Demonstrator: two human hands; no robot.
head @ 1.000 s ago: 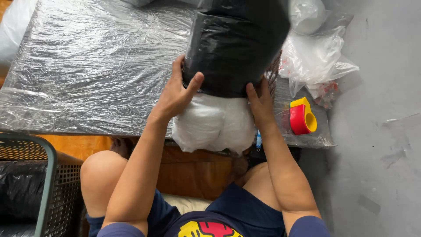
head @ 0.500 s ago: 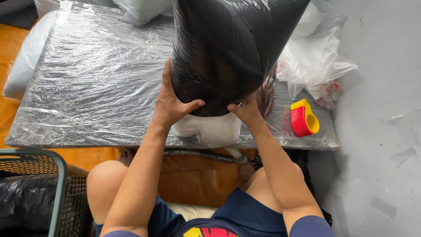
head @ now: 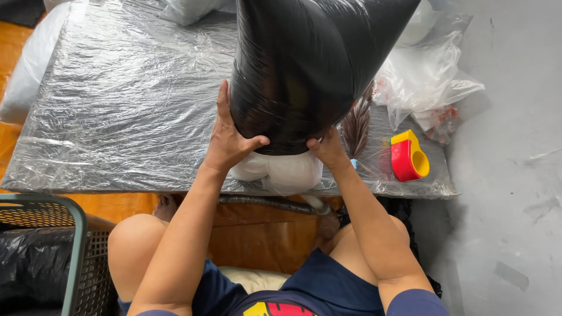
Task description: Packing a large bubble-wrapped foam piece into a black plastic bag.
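A large black plastic bag [head: 304, 64] stands on end over a white stuffed pillow [head: 281, 169], of which only the bottom end shows below the bag's rim. My left hand [head: 231, 137] grips the bag's lower left edge, thumb hooked under the rim. At the lower right edge my right hand [head: 328, 149] pinches the rim, pressed against the pillow. Both rest on a low table covered in clear plastic film [head: 129, 105].
A red and yellow tape dispenser [head: 408, 155] lies at the table's right end, next to crumpled clear plastic bags [head: 427, 82]. A brown feathery tuft [head: 356, 126] shows beside the bag. A dark mesh basket [head: 41, 251] with a black liner stands at the lower left. Grey floor lies to the right.
The black bag has come down further over the white pillow, so less white shows. Both hands moved down with the bag's rim. The view has shifted closer.
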